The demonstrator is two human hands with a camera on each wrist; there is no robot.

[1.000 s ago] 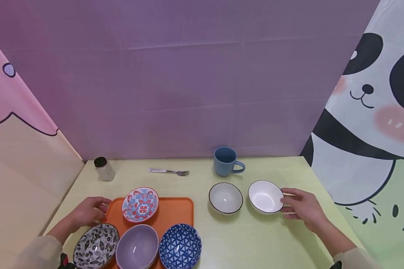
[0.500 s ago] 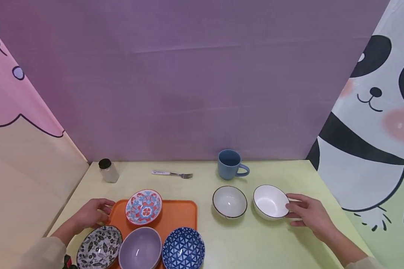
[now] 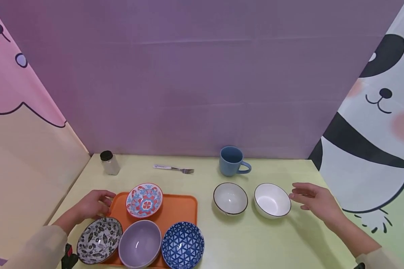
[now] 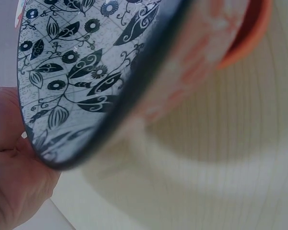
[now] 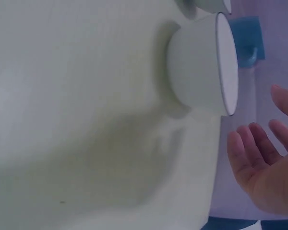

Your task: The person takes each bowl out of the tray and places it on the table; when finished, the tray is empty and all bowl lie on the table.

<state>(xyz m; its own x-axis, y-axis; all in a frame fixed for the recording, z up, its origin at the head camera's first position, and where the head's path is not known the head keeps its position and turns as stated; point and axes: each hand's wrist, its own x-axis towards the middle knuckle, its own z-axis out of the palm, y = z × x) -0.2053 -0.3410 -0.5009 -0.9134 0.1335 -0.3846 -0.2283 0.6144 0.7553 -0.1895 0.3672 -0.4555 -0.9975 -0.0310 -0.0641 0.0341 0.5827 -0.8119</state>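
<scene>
In the head view my right hand (image 3: 318,201) hovers just right of a white bowl (image 3: 272,201) with a dark rim, fingers loosely extended. A gap separates hand and bowl in the right wrist view. My left hand (image 3: 93,204) stays at the far left corner of an orange tray (image 3: 181,209), fingers loosely bent; whether the fingertips touch the tray is hard to tell. Just below that hand sits a black-and-white floral bowl (image 3: 99,240), tilted, which hides part of the hand in the left wrist view. Its underside overlaps the tray edge.
With the floral bowl, a red-and-blue patterned bowl (image 3: 144,200), a purple bowl (image 3: 140,243) and a blue triangle-patterned bowl (image 3: 183,244) sit on or over the tray. Another whitish bowl (image 3: 230,198), a blue mug (image 3: 231,161), a fork (image 3: 173,169) and a black-lidded jar (image 3: 110,163) stand behind.
My right hand has come off the rim of the white bowl and drawn slightly away to the right. The left hand keeps its place by the tray corner. The head view has shifted a little.
</scene>
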